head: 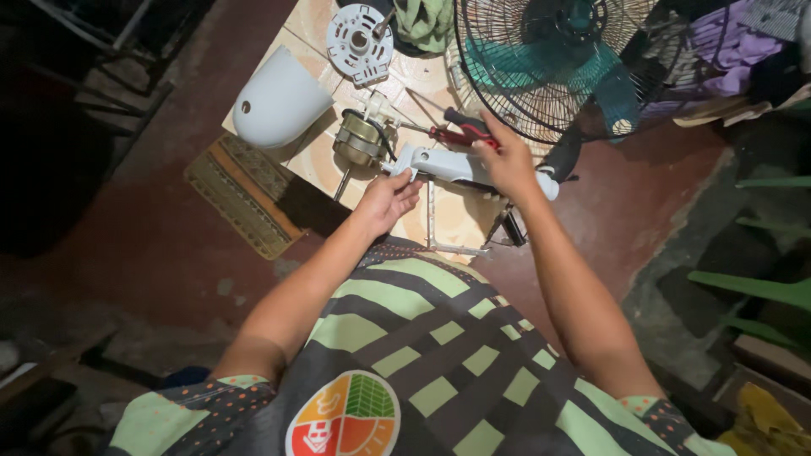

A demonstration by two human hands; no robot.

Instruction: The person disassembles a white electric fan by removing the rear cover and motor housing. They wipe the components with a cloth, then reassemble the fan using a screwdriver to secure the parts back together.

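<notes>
The white fan neck housing (452, 165), lying at twelve o'clock on the tiled floor (321, 169), is steadied by the left hand (390, 198) with fingers closed on its end, while a red-handled screwdriver (460, 135) is gripped by the right hand (507, 160), beside the motor (359, 139).

Room was tight around both hands. Ahead of the left hand (390, 198) the brass-coloured motor (358, 139) blocked the way, with the white dome cover (279, 101) beyond it to the left. Just past the right hand (507, 160) stood the fan cage (562, 63), closing that side. A round white plate (360, 32) lay further ahead. Open floor (160, 245) lay left of the left hand, past the woven mat (241, 203), and right of the right forearm.
</notes>
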